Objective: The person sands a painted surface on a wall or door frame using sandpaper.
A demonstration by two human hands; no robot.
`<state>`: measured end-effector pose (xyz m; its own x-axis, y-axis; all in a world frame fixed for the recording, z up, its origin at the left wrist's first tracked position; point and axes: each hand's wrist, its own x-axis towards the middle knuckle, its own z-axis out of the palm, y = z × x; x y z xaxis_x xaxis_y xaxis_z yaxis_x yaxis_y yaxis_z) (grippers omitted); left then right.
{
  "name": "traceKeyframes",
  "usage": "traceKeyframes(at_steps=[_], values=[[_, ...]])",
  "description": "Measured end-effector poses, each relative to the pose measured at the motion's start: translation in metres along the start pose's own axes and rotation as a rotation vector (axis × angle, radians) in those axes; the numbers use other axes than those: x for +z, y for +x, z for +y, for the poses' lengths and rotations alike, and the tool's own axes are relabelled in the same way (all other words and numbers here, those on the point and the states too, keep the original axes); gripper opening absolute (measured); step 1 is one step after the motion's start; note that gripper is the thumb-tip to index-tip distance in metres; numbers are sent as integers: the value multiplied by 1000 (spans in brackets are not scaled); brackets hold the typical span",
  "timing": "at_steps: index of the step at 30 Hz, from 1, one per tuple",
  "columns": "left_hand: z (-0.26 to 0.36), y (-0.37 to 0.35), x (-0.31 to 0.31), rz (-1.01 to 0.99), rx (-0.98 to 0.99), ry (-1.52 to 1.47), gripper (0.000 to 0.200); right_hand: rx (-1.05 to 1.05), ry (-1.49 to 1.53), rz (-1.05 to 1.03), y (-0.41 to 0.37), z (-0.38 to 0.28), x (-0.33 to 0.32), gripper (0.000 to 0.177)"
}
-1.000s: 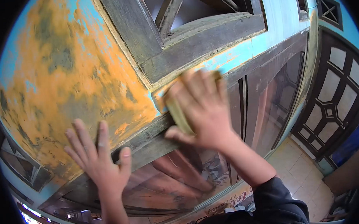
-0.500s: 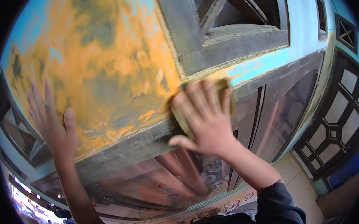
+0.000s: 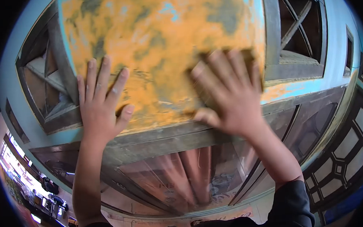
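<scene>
Head view, query from Tech 1: where do we find the tan pad (image 3: pixel 249 53), and which hand is on it?

Tech 2: We find it flat against the orange wall panel (image 3: pixel 164 28), low on the panel's right part, trapped beneath our right hand (image 3: pixel 230 98). Only its upper edge shows past the fingertips. The rest is covered and blurred.

Tech 1: How do we describe each grip?

Tech 2: Our right fingers lie extended and close together over the pad, with the thumb hooked out at its lower left and the palm pressing it to the wall. Our left hand (image 3: pixel 101 105) holds nothing; its fingers are spread and its palm is flat on the same panel.

Tech 1: Which relation do we note?

Tech 2: The pad's long axis appears to run with the fingers, upward along the wall, though the blur prevents certainty. The right hand is on the pad, and the left sits well apart to its left, with mottled orange surface between them. Just below both hands runs the grey wooden beam (image 3: pixel 170 140). Near the pad's right stands the vent opening (image 3: pixel 298 29).
</scene>
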<state>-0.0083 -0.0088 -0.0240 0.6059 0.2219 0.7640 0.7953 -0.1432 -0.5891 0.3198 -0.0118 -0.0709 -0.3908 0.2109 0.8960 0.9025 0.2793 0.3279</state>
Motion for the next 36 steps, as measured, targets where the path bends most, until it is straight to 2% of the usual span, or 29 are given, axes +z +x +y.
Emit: traceKeyframes(at_steps=[2, 4, 6, 8, 11, 14, 20, 24, 28, 32, 36], values=[[-8, -15, 5, 8, 7, -11, 69, 157, -74, 154, 22, 15, 0, 87], [-10, -24, 6, 12, 1, -27, 68, 138, -55, 121, 29, -14, 0, 85], [-8, -28, 2, -20, -12, -53, 67, -133, 8, -45, 17, -53, 17, 84], [-13, -37, 3, -25, -18, -54, 66, -265, -58, -51, 17, -58, 19, 86], [-21, -50, 7, 4, -49, -74, 68, 46, -59, 73, 46, -23, -2, 85], [-21, -53, 7, 6, -73, -87, 68, 158, -101, 91, 56, -32, -1, 86], [-17, -51, 4, 0, -111, -102, 72, -21, -69, -67, 35, -80, 11, 87], [-16, -51, 4, 17, -155, -103, 78, -58, 9, -114, 32, -93, 8, 84], [-17, -51, 3, 10, -183, -99, 84, -118, -42, -131, 57, -101, 6, 86], [-17, -51, 3, 35, -213, -115, 86, -88, -35, -20, 77, -120, 11, 80], [-18, -55, 7, 65, -265, -104, 87, -252, -55, -59, 73, -115, 19, 77]])
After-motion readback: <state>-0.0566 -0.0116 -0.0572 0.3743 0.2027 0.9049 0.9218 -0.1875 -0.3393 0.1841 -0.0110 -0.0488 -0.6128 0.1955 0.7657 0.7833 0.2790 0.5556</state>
